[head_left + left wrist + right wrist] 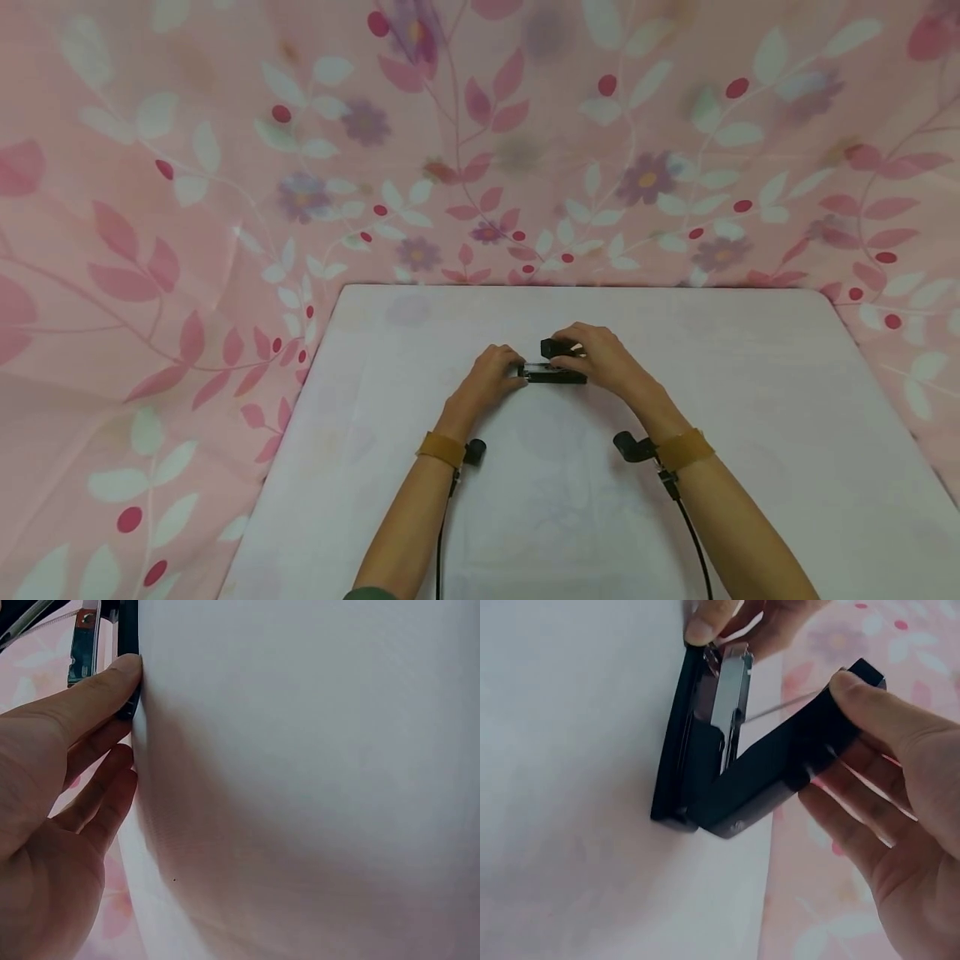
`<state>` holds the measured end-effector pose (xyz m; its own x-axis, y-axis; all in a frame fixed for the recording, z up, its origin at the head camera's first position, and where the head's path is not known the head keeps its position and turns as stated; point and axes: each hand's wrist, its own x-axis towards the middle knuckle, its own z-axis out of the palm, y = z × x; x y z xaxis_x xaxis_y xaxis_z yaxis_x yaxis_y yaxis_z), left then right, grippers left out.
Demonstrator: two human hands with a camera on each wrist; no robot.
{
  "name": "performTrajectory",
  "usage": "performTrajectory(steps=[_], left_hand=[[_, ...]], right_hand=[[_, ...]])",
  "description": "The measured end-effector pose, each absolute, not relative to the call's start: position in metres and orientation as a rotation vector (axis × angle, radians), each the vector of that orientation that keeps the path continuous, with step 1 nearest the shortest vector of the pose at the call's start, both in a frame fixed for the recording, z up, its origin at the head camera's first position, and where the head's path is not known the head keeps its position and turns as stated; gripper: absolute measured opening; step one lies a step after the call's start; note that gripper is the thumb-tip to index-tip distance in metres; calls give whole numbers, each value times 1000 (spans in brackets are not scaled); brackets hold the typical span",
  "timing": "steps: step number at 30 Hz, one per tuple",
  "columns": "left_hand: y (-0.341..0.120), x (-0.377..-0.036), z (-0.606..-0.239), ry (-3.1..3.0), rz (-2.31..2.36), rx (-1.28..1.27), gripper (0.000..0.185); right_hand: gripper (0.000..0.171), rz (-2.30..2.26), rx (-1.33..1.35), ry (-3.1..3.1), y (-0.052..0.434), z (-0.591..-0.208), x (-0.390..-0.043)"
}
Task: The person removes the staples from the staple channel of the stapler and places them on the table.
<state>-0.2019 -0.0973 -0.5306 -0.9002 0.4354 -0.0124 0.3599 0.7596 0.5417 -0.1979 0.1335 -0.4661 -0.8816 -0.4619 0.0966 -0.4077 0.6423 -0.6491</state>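
A white table (750,433) fills the lower middle of the head view, its far edge running straight across. Behind and to both sides of it hangs a pink cloth (187,208) printed with white and red leaves, purple flowers and red berries.

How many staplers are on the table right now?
1. A single black stapler lies mid-table, its top swung open. The left hand holds its front end; the right hand grips the raised top. Nothing else shows on the white table.
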Motion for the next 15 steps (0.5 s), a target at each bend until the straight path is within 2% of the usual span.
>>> performTrajectory(steps=[15], left_hand=[[-100,-203,-538,2833,833,651,35]], right_hand=[[39,-1399,-804,2679,168,-479,-195]])
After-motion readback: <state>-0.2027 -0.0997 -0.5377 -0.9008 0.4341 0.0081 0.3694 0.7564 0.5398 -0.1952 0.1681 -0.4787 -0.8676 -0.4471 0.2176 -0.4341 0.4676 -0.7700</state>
